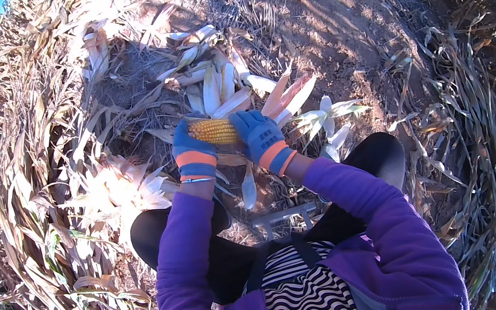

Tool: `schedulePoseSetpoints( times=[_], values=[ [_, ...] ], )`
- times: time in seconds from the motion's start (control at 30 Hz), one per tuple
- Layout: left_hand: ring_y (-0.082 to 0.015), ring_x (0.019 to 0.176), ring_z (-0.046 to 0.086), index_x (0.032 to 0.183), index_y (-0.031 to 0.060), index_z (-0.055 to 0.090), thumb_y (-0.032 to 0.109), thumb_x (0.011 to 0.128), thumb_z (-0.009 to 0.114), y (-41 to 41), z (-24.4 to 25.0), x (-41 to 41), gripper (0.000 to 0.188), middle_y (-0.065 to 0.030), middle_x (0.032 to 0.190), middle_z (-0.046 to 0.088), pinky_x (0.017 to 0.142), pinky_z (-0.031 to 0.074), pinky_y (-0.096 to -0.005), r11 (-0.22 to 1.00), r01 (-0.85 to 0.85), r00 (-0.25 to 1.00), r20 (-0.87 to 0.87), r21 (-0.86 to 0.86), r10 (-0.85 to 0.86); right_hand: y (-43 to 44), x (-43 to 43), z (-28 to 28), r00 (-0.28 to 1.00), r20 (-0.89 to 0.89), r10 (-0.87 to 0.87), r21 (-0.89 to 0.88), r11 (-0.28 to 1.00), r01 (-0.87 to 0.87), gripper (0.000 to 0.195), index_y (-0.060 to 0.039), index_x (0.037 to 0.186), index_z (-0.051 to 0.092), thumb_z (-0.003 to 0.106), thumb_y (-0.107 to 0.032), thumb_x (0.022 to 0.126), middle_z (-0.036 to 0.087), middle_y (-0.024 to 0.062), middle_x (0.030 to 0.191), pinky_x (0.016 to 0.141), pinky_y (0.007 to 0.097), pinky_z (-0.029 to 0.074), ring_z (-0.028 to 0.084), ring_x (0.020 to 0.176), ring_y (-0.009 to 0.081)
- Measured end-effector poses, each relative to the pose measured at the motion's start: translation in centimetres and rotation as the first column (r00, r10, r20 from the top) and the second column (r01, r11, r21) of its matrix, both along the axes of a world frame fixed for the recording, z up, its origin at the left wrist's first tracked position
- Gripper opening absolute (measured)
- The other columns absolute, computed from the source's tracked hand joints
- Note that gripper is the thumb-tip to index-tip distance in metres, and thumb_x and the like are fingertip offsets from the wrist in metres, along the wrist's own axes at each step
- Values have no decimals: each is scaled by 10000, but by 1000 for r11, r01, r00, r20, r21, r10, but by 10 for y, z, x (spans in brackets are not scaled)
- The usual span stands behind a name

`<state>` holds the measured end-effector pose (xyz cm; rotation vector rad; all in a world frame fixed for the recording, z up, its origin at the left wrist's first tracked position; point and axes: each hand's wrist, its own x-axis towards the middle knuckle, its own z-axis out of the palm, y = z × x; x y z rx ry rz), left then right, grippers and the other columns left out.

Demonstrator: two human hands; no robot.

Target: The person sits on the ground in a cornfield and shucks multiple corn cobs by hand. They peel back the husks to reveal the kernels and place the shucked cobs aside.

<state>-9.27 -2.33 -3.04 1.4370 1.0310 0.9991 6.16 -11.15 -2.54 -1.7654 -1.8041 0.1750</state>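
Observation:
A yellow corn cob (215,132) lies level between my two gloved hands, its kernels bare along the middle. My left hand (189,142), in a blue and orange work glove, grips one end. Around the other end close the fingers of my right hand (257,135), whose glove bears writing on its back. Pale pinkish husk leaves (292,95) spread out past my right hand and still seem joined to the cob's end, though the hand hides the join. Just beyond the cob, more ears in dry husk (218,82) lie piled on the ground, one showing a strip of yellow kernels.
Loose husks (122,185) heap by my left knee, brightly sunlit. A torn husk (328,114) lies at the right, near my right knee. Dry corn stalks (41,186) bank up along the left, with more stalks (479,159) on the right. Between my legs shows a metal frame (283,214).

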Motion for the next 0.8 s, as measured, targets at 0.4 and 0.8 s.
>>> schedulePoseSetpoints(
  times=[0.4, 0.8],
  values=[
    [-207, 852, 585, 868, 51, 575, 135, 885, 508, 11, -9, 17, 108, -66, 876, 617, 849, 448, -310, 929, 184, 800, 598, -322, 49, 23, 1, -65, 565, -814, 134, 97, 991, -95, 580, -76, 1169, 472, 756, -186, 675, 569, 107, 1072, 925, 375, 421, 516, 1048, 272],
    [-98, 628, 507, 1030, 57, 595, 176, 863, 617, 36, 12, -3, 207, 6, 772, 555, 540, 433, -244, 899, -250, 854, 357, -358, 380, 22, 74, -23, -151, -976, -157, -171, 982, 80, 326, 3, 1066, 575, 681, -63, 765, 632, 82, 972, 757, 289, 529, 626, 867, 183]
  ],
)
